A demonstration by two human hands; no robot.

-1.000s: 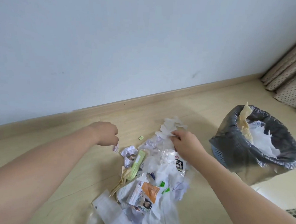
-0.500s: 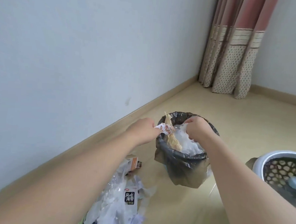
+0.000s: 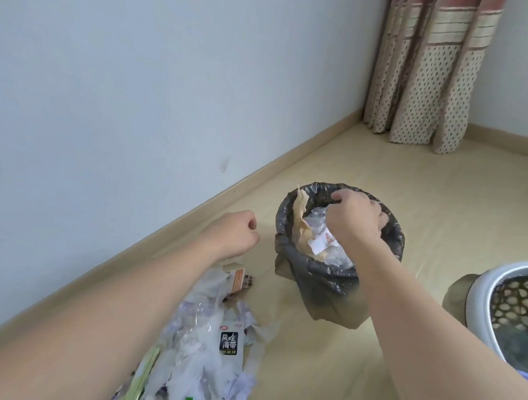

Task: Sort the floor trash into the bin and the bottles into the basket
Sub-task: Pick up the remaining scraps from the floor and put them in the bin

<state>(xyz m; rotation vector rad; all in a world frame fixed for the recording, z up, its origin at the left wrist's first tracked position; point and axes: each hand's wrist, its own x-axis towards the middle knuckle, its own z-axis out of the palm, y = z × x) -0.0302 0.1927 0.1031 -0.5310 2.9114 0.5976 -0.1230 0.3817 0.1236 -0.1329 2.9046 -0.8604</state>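
Observation:
The bin (image 3: 328, 284), lined with a black bag, stands on the floor by the wall, with tan paper and white scraps inside. A small red-and-white wrapper (image 3: 323, 241) lies on top of them. My right hand (image 3: 354, 219) hangs over the bin's mouth with its fingers curled down, and a bit of clear film shows at its knuckles. My left hand (image 3: 236, 233) is a loose fist left of the bin, with nothing visible in it. The trash pile (image 3: 213, 345) of wrappers and tissue lies under my left forearm. The white basket (image 3: 496, 276) sits at the right edge.
The wall and its baseboard (image 3: 194, 214) run along the left behind the bin. A dotted curtain (image 3: 417, 95) hangs in the far corner. Bare wood floor lies between the bin, the curtain and the basket.
The view swung from the pile to the bin. Both hands carried scraps over it. My left hand let go of the small wrapper and pulled back left, and my right hand sank lower into the bin.

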